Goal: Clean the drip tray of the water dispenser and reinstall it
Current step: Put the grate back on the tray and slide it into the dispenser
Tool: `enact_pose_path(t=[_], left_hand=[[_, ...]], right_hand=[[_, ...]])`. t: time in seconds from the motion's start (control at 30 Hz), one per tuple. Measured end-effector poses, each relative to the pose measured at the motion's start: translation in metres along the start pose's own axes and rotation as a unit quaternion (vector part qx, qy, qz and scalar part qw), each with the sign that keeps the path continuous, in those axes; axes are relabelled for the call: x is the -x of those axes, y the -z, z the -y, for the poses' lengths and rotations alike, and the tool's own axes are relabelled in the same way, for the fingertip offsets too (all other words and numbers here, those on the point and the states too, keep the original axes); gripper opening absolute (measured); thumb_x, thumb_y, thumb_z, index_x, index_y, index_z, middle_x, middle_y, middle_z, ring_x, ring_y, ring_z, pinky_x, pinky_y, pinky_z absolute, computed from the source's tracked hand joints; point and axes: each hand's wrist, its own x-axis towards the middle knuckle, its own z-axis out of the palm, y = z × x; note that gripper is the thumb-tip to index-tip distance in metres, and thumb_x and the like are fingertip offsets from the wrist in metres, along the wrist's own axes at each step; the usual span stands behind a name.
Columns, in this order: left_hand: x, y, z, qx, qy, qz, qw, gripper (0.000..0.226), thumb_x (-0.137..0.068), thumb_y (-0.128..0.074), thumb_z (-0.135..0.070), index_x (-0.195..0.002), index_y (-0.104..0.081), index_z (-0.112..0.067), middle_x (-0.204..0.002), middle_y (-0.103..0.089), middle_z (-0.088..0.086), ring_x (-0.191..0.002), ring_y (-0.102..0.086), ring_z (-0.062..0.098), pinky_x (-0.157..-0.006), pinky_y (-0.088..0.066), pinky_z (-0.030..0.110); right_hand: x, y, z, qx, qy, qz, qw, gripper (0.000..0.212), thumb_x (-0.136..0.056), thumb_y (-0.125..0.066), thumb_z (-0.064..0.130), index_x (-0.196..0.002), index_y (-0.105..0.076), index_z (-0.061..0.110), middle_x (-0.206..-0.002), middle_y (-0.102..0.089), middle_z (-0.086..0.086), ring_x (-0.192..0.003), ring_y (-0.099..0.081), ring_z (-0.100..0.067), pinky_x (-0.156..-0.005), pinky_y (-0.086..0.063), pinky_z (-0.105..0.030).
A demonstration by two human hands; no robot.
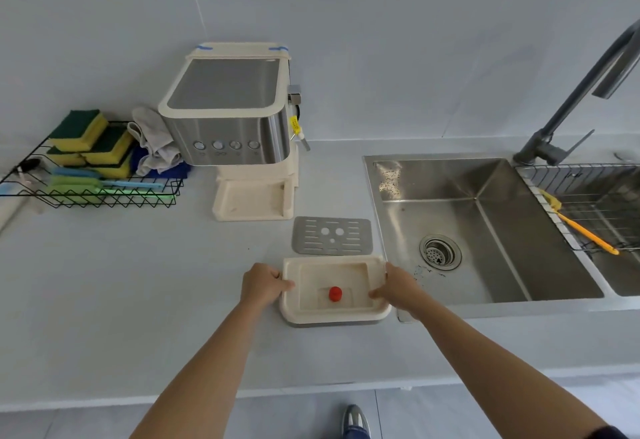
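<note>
Both hands are on the drip tray (334, 291): the left hand (265, 282) grips its left short end and the right hand (396, 288) grips its right short end, fingers curled over the rim. The tray sits on the desk (138, 282) right in front of the person, with its long side running left to right between the two hands. A small red float (335, 294) stands up in the middle of the tray. I cannot tell if the tray is lifted a bit or just resting.

The sink (485, 230) lies just to the right of the tray, so the right hand is the nearer one to it (a short slide or lift to the right would likely put the tray over the basin). Nothing stands between the tray and the sink edge.

Just behind the tray lies the metal grate (331, 236), flat on the desk and apart from the tray. Farther back and to the left stands the water dispenser (232, 120), and the base slot (251, 201) where the tray goes is bare. Way off on the left, a wire rack (86, 192) holds sponges (83, 137) and a cloth (152, 140). A tap (571, 99) rises behind the sink, and an orange brush (585, 232) lies in a basket on the right.
</note>
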Motion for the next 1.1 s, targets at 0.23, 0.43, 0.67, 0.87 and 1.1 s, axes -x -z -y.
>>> enact_pose_path(t=[0.23,0.43,0.67,0.87,1.1], left_hand=[[-0.022,0.016,-0.029,0.05,-0.006,-0.006,0.999,0.039,-0.088,-0.055,-0.021,-0.124,-0.055,-0.007,-0.128,-0.057,0.013,-0.122,-0.05,0.03,-0.098,-0.038,0.031],[-0.046,0.013,-0.055,0.051,-0.008,0.011,0.999,0.058,-0.09,-0.052,-0.021,-0.143,-0.032,-0.007,-0.147,-0.039,0.013,-0.135,-0.037,0.028,-0.107,-0.031,0.032],[-0.068,-0.001,-0.069,0.041,0.038,0.019,0.998,0.059,-0.09,-0.046,-0.01,-0.144,-0.024,-0.003,-0.149,-0.035,0.015,-0.134,-0.037,0.029,-0.104,-0.034,0.032],[-0.083,-0.008,-0.079,0.048,0.093,0.024,0.994,0.039,-0.09,-0.045,-0.009,-0.127,-0.044,0.003,-0.129,-0.053,0.018,-0.116,-0.052,0.032,-0.079,-0.037,0.028],[-0.09,-0.013,-0.074,0.093,0.143,0.013,0.985,0.033,-0.088,-0.047,-0.008,-0.118,-0.05,0.005,-0.118,-0.059,0.021,-0.105,-0.058,0.033,-0.072,-0.041,0.028]], right_hand=[[-0.015,0.028,0.021,-0.11,0.022,-0.038,0.993,0.067,-0.09,-0.057,0.02,-0.144,-0.022,0.0,-0.148,-0.034,-0.016,-0.136,-0.035,-0.028,-0.106,-0.032,-0.033],[-0.05,0.039,0.036,-0.248,-0.025,-0.037,0.968,0.064,-0.087,-0.06,0.014,-0.142,-0.03,0.0,-0.138,-0.044,-0.016,-0.124,-0.047,-0.03,-0.105,-0.039,-0.039],[-0.08,0.038,0.046,-0.302,-0.068,-0.012,0.951,0.024,-0.089,-0.055,0.007,-0.111,-0.051,0.0,-0.096,-0.046,-0.011,-0.089,-0.045,-0.023,-0.079,-0.04,-0.033],[-0.092,0.036,0.055,-0.286,-0.111,-0.012,0.952,0.009,-0.089,-0.052,0.004,-0.092,-0.044,0.002,-0.07,-0.038,-0.004,-0.068,-0.042,-0.018,-0.06,-0.036,-0.025],[-0.101,0.041,0.054,-0.331,-0.136,0.012,0.934,0.014,-0.088,-0.051,0.0,-0.097,-0.041,0.002,-0.08,-0.045,-0.012,-0.065,-0.041,-0.02,-0.066,-0.037,-0.032]])
